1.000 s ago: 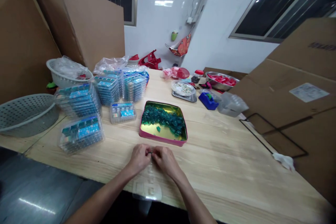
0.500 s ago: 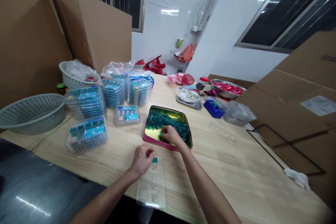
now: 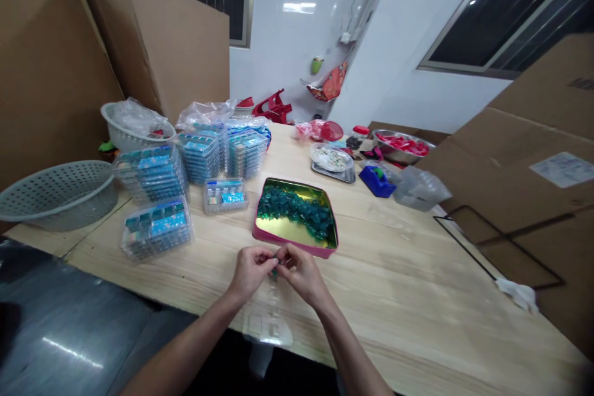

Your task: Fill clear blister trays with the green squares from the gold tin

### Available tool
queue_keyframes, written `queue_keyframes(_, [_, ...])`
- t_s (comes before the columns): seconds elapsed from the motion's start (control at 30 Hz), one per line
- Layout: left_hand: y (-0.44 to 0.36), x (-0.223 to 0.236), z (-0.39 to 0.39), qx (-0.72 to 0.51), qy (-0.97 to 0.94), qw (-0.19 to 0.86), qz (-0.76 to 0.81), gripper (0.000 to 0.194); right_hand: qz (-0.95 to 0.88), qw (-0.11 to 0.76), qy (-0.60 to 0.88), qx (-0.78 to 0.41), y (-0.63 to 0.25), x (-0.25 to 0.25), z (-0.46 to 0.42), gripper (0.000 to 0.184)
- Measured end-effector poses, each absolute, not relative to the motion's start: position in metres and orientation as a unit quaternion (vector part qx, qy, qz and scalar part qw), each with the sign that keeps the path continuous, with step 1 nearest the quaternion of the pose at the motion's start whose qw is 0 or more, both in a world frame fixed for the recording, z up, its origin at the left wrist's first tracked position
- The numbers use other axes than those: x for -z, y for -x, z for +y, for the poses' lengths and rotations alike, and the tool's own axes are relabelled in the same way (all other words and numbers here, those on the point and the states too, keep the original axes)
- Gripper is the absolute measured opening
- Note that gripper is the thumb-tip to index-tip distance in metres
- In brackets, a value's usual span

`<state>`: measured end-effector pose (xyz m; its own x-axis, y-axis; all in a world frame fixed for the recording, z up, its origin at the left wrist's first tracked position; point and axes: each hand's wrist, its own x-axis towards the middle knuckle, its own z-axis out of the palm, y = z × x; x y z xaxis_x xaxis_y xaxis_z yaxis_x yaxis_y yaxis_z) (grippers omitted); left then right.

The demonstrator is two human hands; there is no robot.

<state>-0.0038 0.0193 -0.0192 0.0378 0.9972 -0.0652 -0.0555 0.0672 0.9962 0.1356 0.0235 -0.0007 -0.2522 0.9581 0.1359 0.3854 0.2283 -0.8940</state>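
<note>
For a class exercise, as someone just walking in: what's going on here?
A person at a wooden table pinches a small teal piece between their left hand and right hand, above a clear plastic tray. More teal pieces lie heaped in an open pink-rimmed tin. Stacked clear packs stand to the left.

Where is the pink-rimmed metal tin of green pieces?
In the head view, the pink-rimmed metal tin sits beyond the left hand and right hand, right of a clear plastic box.

A glossy metal tin (image 3: 295,218) sits on a matt, smooth pale wood table (image 3: 417,297), beside clear shiny plastic trays (image 3: 156,228).
</note>
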Motion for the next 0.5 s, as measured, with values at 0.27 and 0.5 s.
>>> queue_keyframes(0.27, [0.008,0.015,0.011,-0.482,-0.442,0.614,0.441,0.014,-0.532,0.423,0.432,-0.593,-0.136,0.016,0.017,0.035])
queue_keyframes(0.5, [0.017,0.014,0.014,-0.397,-0.360,0.760,0.369,0.023,-0.452,0.402,0.405,-0.686,-0.135,0.011,0.009,0.037])
